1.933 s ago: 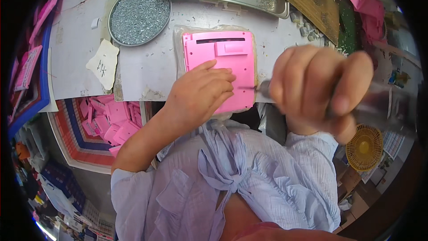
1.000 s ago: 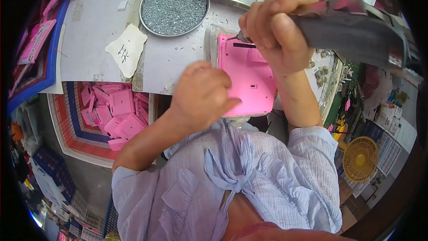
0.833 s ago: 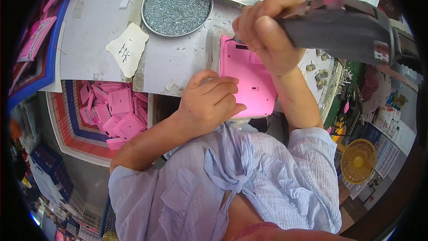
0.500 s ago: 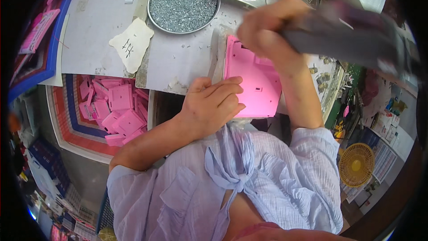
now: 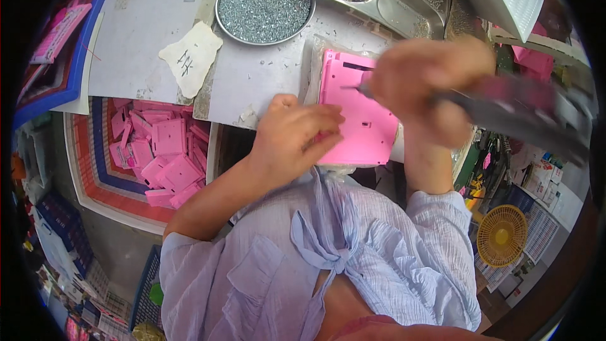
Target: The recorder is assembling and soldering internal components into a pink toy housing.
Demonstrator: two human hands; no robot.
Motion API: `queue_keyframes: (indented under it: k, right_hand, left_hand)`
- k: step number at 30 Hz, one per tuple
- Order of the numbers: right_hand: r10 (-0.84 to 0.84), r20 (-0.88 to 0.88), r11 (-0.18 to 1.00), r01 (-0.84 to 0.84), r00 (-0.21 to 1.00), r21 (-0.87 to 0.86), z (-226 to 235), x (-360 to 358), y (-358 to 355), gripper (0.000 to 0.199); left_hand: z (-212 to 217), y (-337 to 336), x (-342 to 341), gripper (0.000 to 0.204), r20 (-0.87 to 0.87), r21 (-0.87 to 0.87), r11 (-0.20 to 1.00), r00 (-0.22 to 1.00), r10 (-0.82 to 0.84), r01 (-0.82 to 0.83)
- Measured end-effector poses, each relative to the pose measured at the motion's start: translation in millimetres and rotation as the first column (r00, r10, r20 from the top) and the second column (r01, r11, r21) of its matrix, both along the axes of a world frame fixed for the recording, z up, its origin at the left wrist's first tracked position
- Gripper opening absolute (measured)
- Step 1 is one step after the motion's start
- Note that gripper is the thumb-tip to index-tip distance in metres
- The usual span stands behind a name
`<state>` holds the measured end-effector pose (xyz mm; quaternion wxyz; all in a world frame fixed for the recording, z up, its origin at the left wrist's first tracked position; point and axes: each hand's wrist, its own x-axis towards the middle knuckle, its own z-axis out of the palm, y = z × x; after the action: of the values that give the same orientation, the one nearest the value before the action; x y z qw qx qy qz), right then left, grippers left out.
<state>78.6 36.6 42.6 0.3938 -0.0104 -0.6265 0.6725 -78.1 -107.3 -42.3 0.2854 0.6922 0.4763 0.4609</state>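
The main risk is a slip of the screwdriver (image 5: 517,117): its thin bit (image 5: 349,88) points at the upper left part of the pink panel (image 5: 369,104), and if it skidded off to the left it could scratch the plastic or jab the left hand (image 5: 290,139). A tilted tool or a light hold on the panel would be the likely cause. The panel sits on a plastic-wrapped pad (image 5: 312,71) at the front edge of the bench (image 5: 243,98), so a hard sideways push might also turn it or slide it towards the person.

The left hand's fingers are loosely bent, with a gap between them and the thumb, and grip nothing; their tips reach over the panel's left edge, below the bit. The right hand (image 5: 432,85) is closed around the screwdriver, above the panel's right side. That hand is blurred, so I cannot tell whether the bit touches the panel or hangs just above it. Behind the panel, towards the bench's far edge, stand a round dish (image 5: 268,43) of screws (image 5: 264,3) and a metal tray (image 5: 404,9).
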Motion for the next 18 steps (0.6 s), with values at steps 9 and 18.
queue_keyframes:
  k: [9, 18]
  right_hand:
    - [-0.033, -0.035, 0.999, 0.032, 0.999, -0.019, 16.2, 11.3, -38.6, 0.025]
    - [-0.029, -0.016, 0.976, 0.024, 0.999, -0.214, 6.8, 17.8, -59.4, 0.022]
  left_hand:
    - [12.3, 1.1, 1.8, 0.019, -0.038, 0.063, 0.993, 0.994, 0.103, -0.101]
    - [4.9, 70.8, -68.6, 0.022, -0.238, 0.28, 0.951, 0.95, 0.203, -0.133]
